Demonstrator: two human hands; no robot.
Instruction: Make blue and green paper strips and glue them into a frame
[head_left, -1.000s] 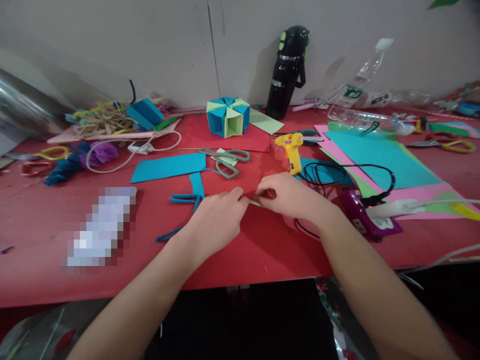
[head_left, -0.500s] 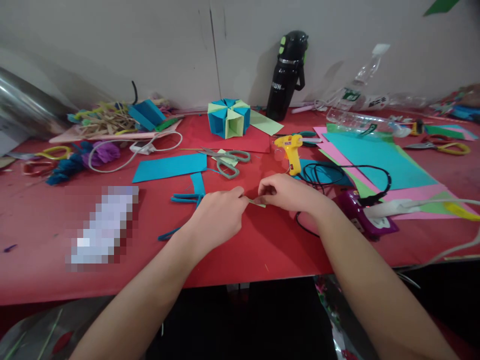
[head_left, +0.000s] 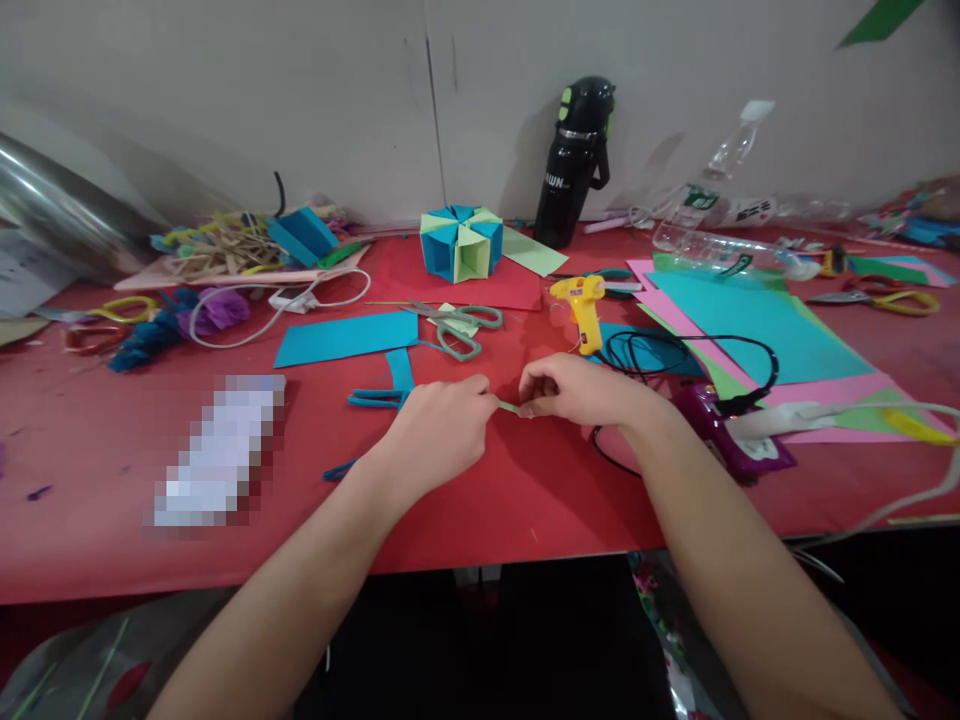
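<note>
A thin light green paper strip [head_left: 508, 406] spans the gap between my hands, just above the red tabletop. My left hand [head_left: 442, 425] is closed on its left end, and my right hand [head_left: 574, 393] pinches the other end between thumb and fingers. Folded blue paper strips [head_left: 375, 398] lie beside my left hand, partly hidden by it. Beyond the hands are grey-handled scissors [head_left: 459, 330] and a yellow glue gun [head_left: 583, 308]. A round blue and light green folded paper piece [head_left: 461, 245] stands farther back.
A blue paper sheet [head_left: 345, 338] and a blurred-out flat object [head_left: 221, 450] lie left. On the right are a purple power socket [head_left: 724, 430] with cables and stacked coloured sheets [head_left: 780, 320]. A black bottle [head_left: 574, 165] and a clear plastic bottle [head_left: 712, 175] are by the wall.
The green strip is now turned so that it shows as a narrower line between the fingers. Both hands keep nearly the same place; the view has shifted slightly.
</note>
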